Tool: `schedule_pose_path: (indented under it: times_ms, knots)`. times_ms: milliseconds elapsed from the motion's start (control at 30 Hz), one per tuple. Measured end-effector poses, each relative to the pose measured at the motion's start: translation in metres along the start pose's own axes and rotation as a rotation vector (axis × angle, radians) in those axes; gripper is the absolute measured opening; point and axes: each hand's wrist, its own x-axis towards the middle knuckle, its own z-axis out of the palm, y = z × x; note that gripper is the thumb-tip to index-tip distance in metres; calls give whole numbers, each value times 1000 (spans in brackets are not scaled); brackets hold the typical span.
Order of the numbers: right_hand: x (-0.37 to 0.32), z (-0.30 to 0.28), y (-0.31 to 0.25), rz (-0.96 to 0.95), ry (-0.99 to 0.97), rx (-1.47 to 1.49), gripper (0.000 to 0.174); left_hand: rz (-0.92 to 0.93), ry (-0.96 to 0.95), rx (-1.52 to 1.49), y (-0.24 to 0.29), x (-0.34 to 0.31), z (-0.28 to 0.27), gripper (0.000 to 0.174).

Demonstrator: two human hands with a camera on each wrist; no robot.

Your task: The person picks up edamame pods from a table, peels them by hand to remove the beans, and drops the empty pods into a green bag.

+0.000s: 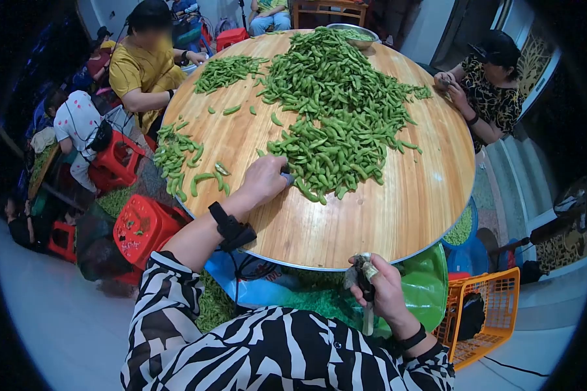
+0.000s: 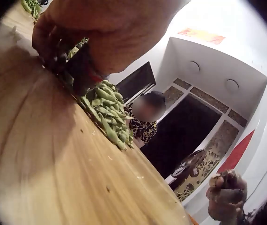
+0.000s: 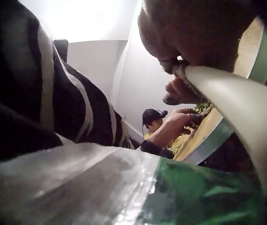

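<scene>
Green pods (image 1: 332,146) lie heaped on a round wooden table (image 1: 411,208). At the heap's near left edge is the left hand (image 1: 266,178), palm down with fingers bent toward the pods; a dark covering shows on one digit. In the left wrist view, that hand (image 2: 100,37) hides its fingertips, and pods (image 2: 107,112) lie beside it. Just off the table's near edge, the right hand (image 1: 386,290) grips a pale-handled tool (image 1: 368,320), its fingers wrapped and dark at the tips. The pale handle (image 3: 236,93) looms large in the right wrist view, running from the fingers.
Smaller groups of pods (image 1: 228,73) lie on the table's left side. A metal bowl (image 1: 355,40) stands at the far edge. Two people sit at the table's left and right. Red stools (image 1: 140,228), a green bag (image 1: 427,283) and an orange crate (image 1: 482,326) stand around it.
</scene>
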Motion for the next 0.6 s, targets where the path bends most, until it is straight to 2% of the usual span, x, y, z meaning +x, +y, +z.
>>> schedule_pose_path:
  times_ms: [133, 200, 267, 300, 333, 400, 433, 500, 600]
  knots:
    - [5, 4, -4, -40, -8, -26, 32, 81, 62, -9, 7, 0, 5, 13]
    - [8, 10, -11, -86, 55, -71, 34, 105, 71, 27, 10, -4, 8, 12]
    - [12, 8, -15, -87, 47, -30, 35, 274, 207, -136, 23, -19, 2, 17]
    - [14, 7, -16, -82, 32, 10, 37, 274, 102, -237, 29, -23, -3, 14]
    - [16, 7, -16, -77, 40, 14, 37, 276, 92, -241, 38, -30, -5, 14]
    - [22, 10, -16, -106, -3, 33, 38, -25, -266, -1073, 63, -44, -8, 13]
    - [25, 13, -17, -115, -7, 27, 40, -23, -273, -1076, 73, -51, -11, 13]
    - [27, 16, -17, -124, 12, 50, 40, -68, -414, -1108, 88, -64, -16, 15]
    - [27, 19, -16, -120, 51, 51, 42, -118, -443, -1222, 98, -74, -6, 17]
